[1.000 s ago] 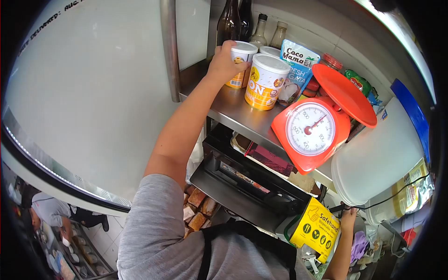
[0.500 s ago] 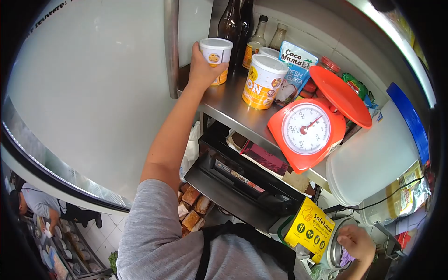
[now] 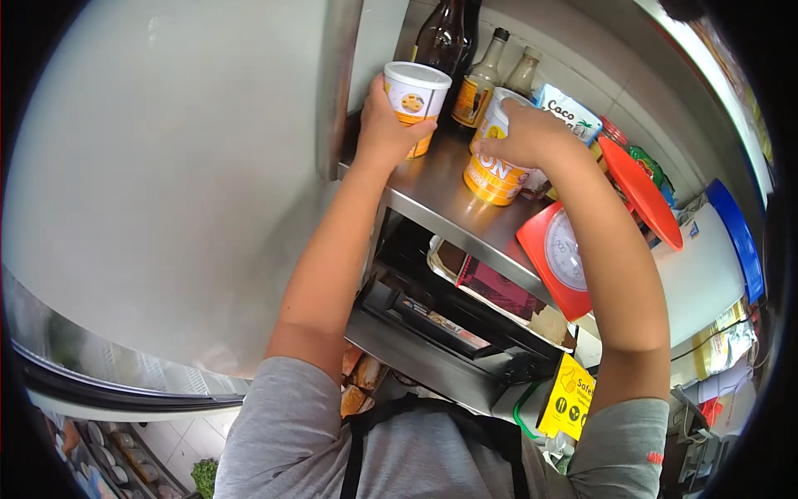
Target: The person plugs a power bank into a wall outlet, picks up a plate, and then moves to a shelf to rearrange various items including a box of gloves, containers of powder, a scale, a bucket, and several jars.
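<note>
My left hand (image 3: 386, 125) is wrapped round a white-lidded tub (image 3: 417, 76) with a white and orange label, at the left of the steel shelf (image 3: 440, 187). My right hand (image 3: 528, 137) closes round the upper part of a similar powder tub (image 3: 490, 181); its thumb lies across the label and its fingers are by a white lid. The hand hides whether that lid belongs to this tub or one behind. A blue and white Coco Mama pouch (image 3: 565, 108) stands behind my right hand. Right of the tub, a red kitchen scale (image 3: 544, 241) is partly covered by my right forearm.
Dark bottles (image 3: 440, 37) and a smaller sauce bottle (image 3: 482, 79) stand behind the tubs. A fridge door (image 3: 183, 183) fills the left side. Below the shelf are a black appliance (image 3: 440, 324) and a yellow Safehand box (image 3: 568, 397). A blue-lidded container (image 3: 706, 274) stands at right.
My right hand has come up from the lower right onto the powder tub. My left hand still holds its tub. The view has shifted, and the person at lower left is mostly out of sight.
</note>
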`<state>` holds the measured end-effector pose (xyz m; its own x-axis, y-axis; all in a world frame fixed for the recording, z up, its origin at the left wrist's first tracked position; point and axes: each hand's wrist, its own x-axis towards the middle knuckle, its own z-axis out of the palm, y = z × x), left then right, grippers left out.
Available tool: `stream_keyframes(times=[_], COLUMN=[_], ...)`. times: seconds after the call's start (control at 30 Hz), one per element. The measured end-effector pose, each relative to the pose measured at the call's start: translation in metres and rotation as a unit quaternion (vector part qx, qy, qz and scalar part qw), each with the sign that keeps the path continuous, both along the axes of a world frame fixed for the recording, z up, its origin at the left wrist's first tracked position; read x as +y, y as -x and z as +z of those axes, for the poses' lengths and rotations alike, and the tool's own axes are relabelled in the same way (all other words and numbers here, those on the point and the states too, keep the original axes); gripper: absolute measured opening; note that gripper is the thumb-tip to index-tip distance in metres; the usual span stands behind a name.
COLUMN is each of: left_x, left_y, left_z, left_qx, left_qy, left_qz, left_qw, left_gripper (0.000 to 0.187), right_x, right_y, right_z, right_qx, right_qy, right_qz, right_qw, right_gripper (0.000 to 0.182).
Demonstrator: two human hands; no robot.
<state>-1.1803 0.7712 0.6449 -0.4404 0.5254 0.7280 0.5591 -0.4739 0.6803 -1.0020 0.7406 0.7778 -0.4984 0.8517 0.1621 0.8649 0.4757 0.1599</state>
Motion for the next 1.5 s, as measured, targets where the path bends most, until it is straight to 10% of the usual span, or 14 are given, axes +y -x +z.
stream_keyframes(times=[0.6, 0.93, 1.27, 1.5], left_x=[-0.018, -0.005, 0.021, 0.019], left_y=[-0.01, -0.018, -0.012, -0.009], left_z=[0.011, 0.057, 0.051, 0.044], left_qx=[-0.03, -0.057, -0.061, -0.057], left_qy=[0.006, -0.081, -0.15, -0.168], left_qz=[-0.107, -0.024, 0.02, -0.045], left_qw=[0.994, 0.995, 0.987, 0.983], left_gripper=[0.09, 0.088, 0.087, 0.093], right_x=[0.016, 0.046, 0.07, 0.071], right_y=[0.029, 0.087, 0.05, 0.053], right_z=[0.094, 0.088, 0.048, 0.034], right_qx=[0.371, 0.376, -0.063, -0.239], right_qy=[0.033, 0.054, 0.041, 0.047], right_qz=[0.216, 0.211, -0.108, -0.086], right_qw=[0.902, 0.901, 0.991, 0.966], right_gripper=[0.039, 0.038, 0.042, 0.049])
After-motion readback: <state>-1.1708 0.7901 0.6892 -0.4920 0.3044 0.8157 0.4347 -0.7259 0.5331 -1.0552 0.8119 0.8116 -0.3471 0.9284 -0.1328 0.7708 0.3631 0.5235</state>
